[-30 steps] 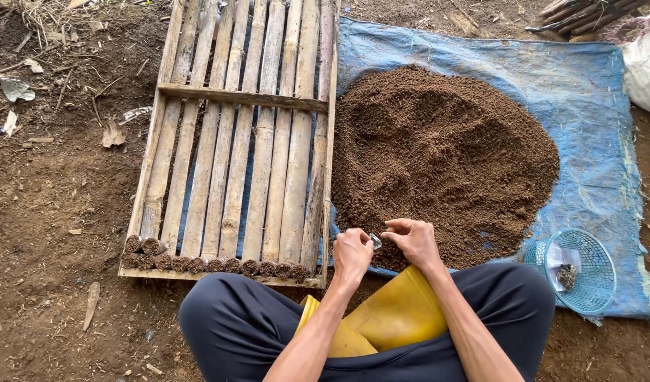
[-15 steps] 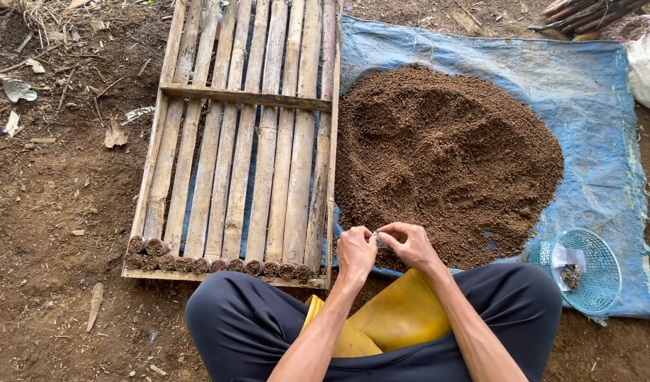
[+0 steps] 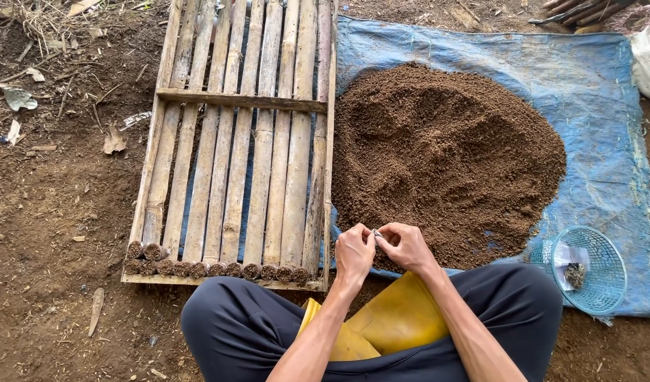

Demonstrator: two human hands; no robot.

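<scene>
We are pinching a tiny dark object between our left hand and right hand, both gripping it with fingertips, just above the near edge of the brown soil heap on the blue tarp.

The person wears dark navy trousers, with forearms bare of sleeves.

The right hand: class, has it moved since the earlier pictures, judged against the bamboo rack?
Yes. The right hand has shifted left, towards the bamboo rack, closing up against the left hand at the soil pile's near edge.
</scene>
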